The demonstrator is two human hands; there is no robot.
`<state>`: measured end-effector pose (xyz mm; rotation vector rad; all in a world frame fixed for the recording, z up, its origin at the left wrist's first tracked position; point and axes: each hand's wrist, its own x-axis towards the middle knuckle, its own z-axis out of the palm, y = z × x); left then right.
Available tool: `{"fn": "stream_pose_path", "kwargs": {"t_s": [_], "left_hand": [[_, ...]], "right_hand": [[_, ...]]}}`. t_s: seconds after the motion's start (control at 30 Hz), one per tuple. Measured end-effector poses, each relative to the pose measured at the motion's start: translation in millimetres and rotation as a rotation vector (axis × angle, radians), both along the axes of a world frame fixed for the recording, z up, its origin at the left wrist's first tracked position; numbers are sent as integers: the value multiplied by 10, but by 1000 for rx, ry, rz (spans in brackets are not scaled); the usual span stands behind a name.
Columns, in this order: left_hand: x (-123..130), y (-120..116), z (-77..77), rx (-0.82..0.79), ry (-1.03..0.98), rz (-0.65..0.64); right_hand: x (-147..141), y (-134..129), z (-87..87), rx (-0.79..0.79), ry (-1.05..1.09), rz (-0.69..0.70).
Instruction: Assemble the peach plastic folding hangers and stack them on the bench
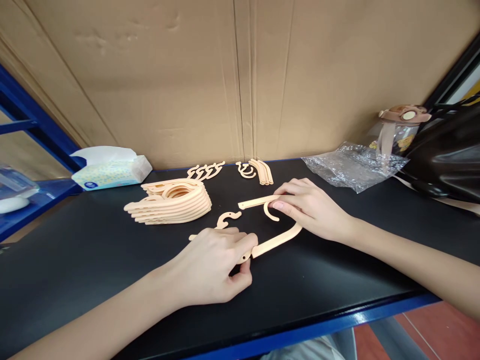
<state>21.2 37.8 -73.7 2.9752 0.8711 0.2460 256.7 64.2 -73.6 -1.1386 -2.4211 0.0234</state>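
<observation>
My left hand (215, 265) is closed around a cream plastic hanger piece (244, 257), whose holed end shows between thumb and forefinger. Beyond its knuckles a wavy hook piece (228, 216) sticks out; whether the hand holds it too is hidden. My right hand (311, 207) grips a cream folding hanger with thumb and fingers over its joint. From there a straight arm (257, 202) points left, a curved hook (270, 214) bends down, and a longer arm (277, 242) slants to the left hand. Its tip meets, or nearly meets, the holed end.
A stack of folded cream hangers (172, 205) lies left of centre. Behind are several wavy pieces (205, 171), loose hooks (246, 170) and a bundle of arms (261, 172). A tissue box (112, 170), crumpled clear bag (354, 165), bottle (401, 130) and black bag (446, 155) flank the black table (75, 280).
</observation>
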Motion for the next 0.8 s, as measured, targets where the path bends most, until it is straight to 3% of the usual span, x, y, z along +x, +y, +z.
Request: {"fn": "stream_pose_path", "kwargs": {"t_s": [0.17, 0.4, 0.63, 0.8], "left_hand": [[-3, 7, 44, 35, 60, -59], [-12, 63, 24, 99, -80, -137], [-16, 79, 1, 170, -74, -13], [-21, 85, 15, 141, -32, -31]], "right_hand": [[-2, 12, -16, -17, 2, -46], [8, 40, -48, -1, -32, -71], [5, 25, -46, -14, -29, -97], [-2, 25, -50, -19, -30, -99]]}}
